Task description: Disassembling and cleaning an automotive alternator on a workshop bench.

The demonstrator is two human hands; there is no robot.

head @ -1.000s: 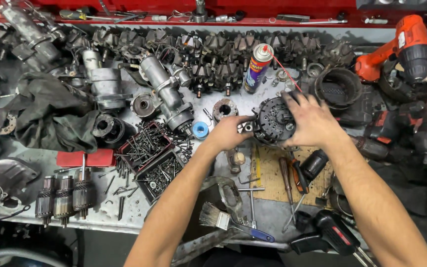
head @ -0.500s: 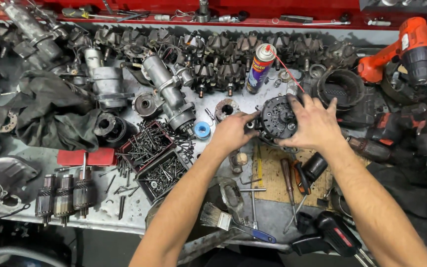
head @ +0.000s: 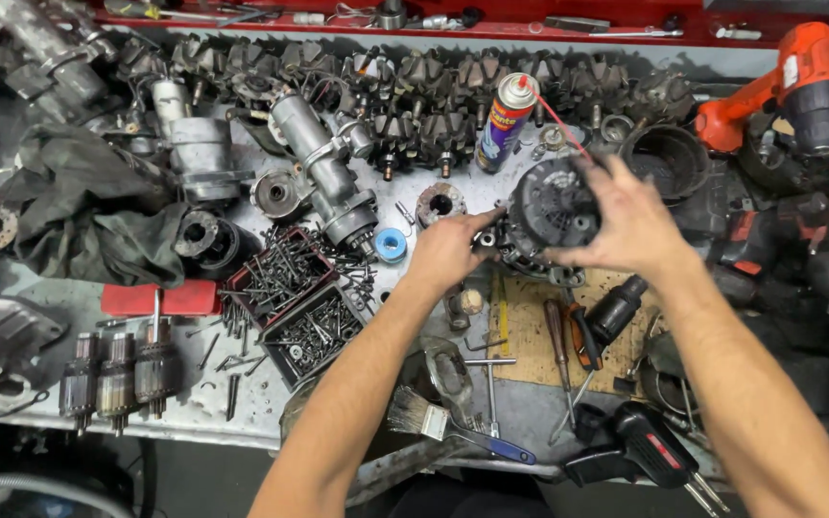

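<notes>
Alternator (head: 551,213): dark, round, finned housing, held just above the cluttered workbench (head: 69,288), near the spray can (head: 503,121) and over the edge of the cardboard sheet (head: 539,336). We hold it between both hands. Our right hand (head: 626,230) is spread wide over its right side and top, fingers curled around the rim, carrying most of the weight as far as we can judge. Our left hand (head: 448,251) closes on its left edge, fingertips pinching at a small lug or fitting there; the exact contact point is hidden by the fingers. Such a two-sided grip keeps a heavy round body from rolling and leaves its face turned toward us. The tray of screws (head: 304,307) lies well left of the left hand; screwdrivers (head: 568,336) lie just below the alternator.
</notes>
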